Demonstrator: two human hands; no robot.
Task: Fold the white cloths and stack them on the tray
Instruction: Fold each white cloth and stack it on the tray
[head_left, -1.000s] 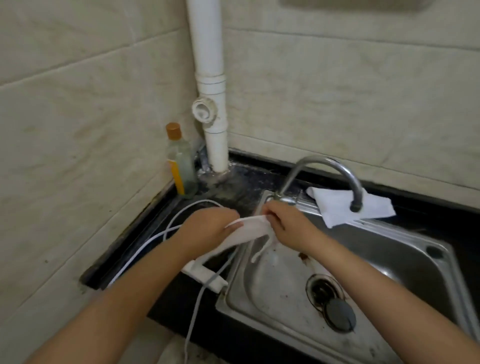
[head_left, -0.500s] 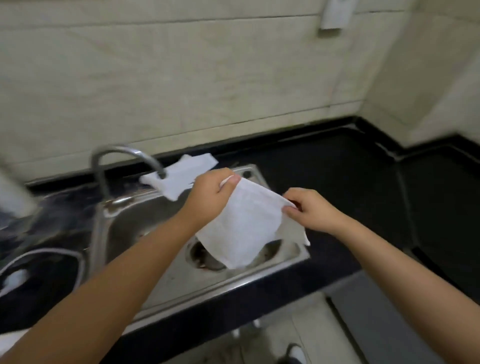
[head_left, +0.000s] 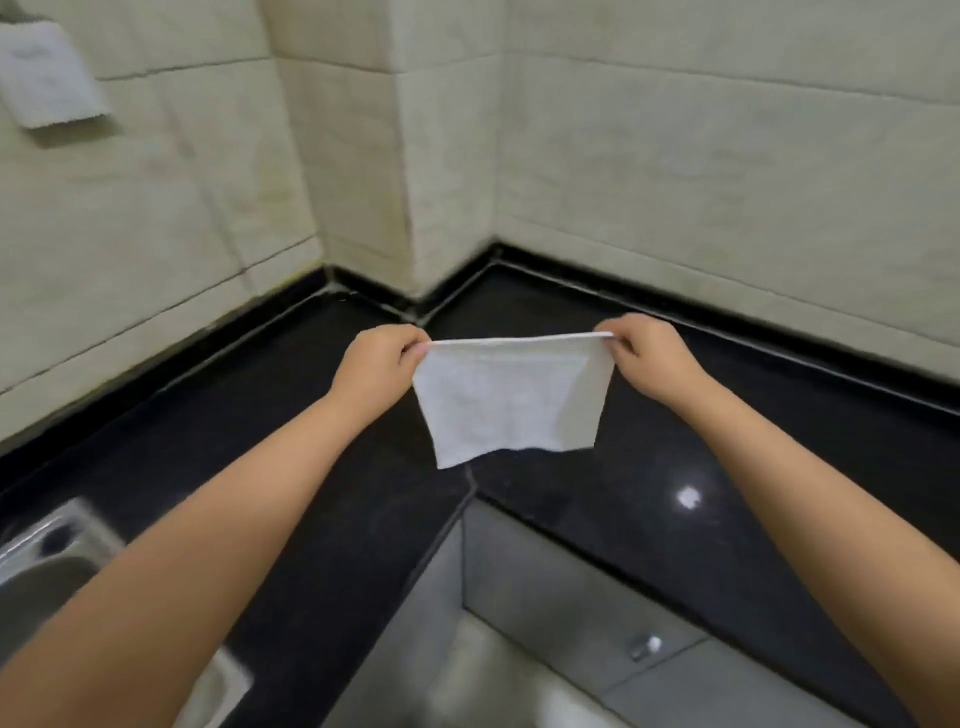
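Note:
A white cloth (head_left: 511, 400) hangs spread out in the air over the corner of the black countertop (head_left: 649, 467). My left hand (head_left: 379, 364) pinches its top left corner. My right hand (head_left: 641, 358) pinches its top right corner. The top edge is stretched taut between the two hands, and the lower edge hangs free and uneven. No tray is in view.
The black counter runs in an L along tiled walls, with an inner wall corner (head_left: 415, 291) behind the cloth. A steel sink edge (head_left: 47, 545) shows at the lower left. A white wall fixture (head_left: 44, 78) hangs at the upper left. Grey cabinet fronts (head_left: 571, 597) lie below.
The view has swung right from the sink to the counter corner. The cloth, bunched over the sink before, is now held flat by its two top corners.

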